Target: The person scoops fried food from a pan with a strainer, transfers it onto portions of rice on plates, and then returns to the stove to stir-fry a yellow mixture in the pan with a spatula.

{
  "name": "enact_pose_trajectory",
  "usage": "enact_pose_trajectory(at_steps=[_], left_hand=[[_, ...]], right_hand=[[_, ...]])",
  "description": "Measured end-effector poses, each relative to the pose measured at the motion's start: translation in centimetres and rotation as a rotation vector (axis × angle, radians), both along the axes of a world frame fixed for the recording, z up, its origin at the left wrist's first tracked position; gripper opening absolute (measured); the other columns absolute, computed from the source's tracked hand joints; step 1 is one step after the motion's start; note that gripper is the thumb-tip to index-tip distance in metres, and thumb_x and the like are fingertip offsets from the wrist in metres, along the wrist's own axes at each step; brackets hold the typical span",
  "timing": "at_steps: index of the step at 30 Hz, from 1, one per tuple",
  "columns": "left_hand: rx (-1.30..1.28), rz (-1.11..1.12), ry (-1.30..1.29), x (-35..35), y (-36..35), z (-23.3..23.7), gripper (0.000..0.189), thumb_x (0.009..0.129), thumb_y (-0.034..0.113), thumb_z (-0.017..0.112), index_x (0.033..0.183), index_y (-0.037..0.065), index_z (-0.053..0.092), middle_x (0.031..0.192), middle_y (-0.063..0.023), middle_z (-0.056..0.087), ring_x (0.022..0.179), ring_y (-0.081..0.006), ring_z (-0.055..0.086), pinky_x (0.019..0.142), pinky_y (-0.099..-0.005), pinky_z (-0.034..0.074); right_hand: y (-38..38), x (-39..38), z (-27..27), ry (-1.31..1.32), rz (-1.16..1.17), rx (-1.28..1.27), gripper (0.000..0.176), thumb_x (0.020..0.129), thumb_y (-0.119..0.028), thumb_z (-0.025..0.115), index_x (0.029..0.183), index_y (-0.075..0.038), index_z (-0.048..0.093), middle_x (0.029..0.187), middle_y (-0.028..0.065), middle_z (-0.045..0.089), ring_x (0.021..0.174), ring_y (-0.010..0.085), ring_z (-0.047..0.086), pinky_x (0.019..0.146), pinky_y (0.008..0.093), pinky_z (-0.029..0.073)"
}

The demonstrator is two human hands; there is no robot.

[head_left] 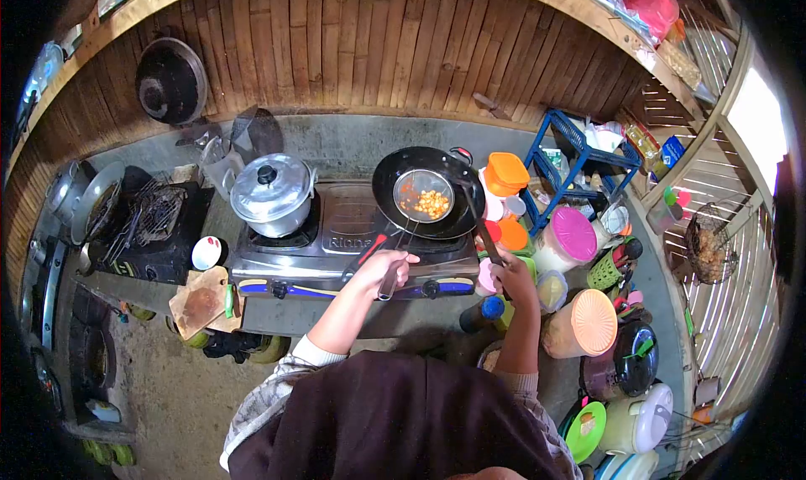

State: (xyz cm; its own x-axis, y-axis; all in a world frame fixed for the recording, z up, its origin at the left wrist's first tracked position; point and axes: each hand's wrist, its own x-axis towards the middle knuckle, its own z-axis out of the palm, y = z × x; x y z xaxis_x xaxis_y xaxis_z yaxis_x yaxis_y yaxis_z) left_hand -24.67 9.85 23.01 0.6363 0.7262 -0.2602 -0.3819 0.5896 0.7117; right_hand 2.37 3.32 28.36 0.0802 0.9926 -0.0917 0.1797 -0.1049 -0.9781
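Note:
My left hand [382, 272] is wrapped round the handle of a wire strainer [416, 181]. The strainer is over the black wok [388, 165], and small yellow-orange pieces [431, 204] lie in its mesh. My right hand [514, 279] grips the dark handle of a long spatula [489, 243], whose far end reaches the right side of the wok; its blade is hard to make out. The wok sits on the right burner of a metal gas stove [348, 220], its red-and-black handle [369, 252] pointing toward me beside my left hand.
A lidded aluminium pot [273, 196] stands on the left burner. Left of the stove are a cutting board [200, 302] and a black grill stove [155, 237]. Lidded containers [579, 325] crowd the right counter, with a blue rack [579, 157] behind. A pan lid [171, 80] hangs on the wall.

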Motion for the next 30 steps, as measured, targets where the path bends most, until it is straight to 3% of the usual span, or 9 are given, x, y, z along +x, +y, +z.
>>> enact_pose_trajectory(at_steps=[11,13,15,30], left_hand=[[0.011,-0.019,0.005,0.5,-0.1,-0.3,0.025,0.089,0.019,0.039,0.099,-0.002,0.049,0.054,0.0011,0.039,0.048,-0.0118,0.038,0.047,-0.0262,0.032],[0.016,0.001,-0.016,0.4,-0.2,-0.4,0.028,0.088,0.018,0.041,0.1,-0.006,0.049,0.056,0.0008,0.041,0.048,-0.011,0.038,0.047,-0.0257,0.033],[0.017,-0.007,-0.015,0.3,-0.2,-0.4,0.028,0.088,0.018,0.041,0.1,-0.006,0.049,0.056,0.0006,0.041,0.048,-0.0111,0.038,0.046,-0.0257,0.033],[0.0,-0.003,-0.024,0.0,-0.3,-0.6,0.029,0.088,0.018,0.04,0.101,-0.007,0.048,0.056,-0.0008,0.043,0.049,-0.0119,0.04,0.047,-0.0261,0.034]], right_hand=[[-0.9,0.5,-0.1,0.048,-0.064,-0.015,0.035,0.079,-0.005,0.051,0.114,-0.004,0.053,0.058,-0.0028,0.048,0.044,0.0054,0.041,0.04,0.0203,0.031],[-1.0,0.6,-0.3,0.099,-0.029,-0.02,0.034,0.079,-0.005,0.052,0.113,-0.003,0.053,0.058,-0.0026,0.048,0.044,0.0055,0.04,0.039,0.0202,0.031],[-1.1,0.3,-0.1,0.053,-0.113,-0.001,0.032,0.078,-0.006,0.052,0.11,-0.002,0.054,0.058,-0.0023,0.048,0.043,0.0057,0.04,0.039,0.0206,0.03],[-0.8,0.0,-0.7,0.098,-0.092,-0.019,0.029,0.081,-0.005,0.052,0.111,-0.004,0.053,0.06,-0.0018,0.049,0.046,0.0064,0.042,0.04,0.0214,0.031]])
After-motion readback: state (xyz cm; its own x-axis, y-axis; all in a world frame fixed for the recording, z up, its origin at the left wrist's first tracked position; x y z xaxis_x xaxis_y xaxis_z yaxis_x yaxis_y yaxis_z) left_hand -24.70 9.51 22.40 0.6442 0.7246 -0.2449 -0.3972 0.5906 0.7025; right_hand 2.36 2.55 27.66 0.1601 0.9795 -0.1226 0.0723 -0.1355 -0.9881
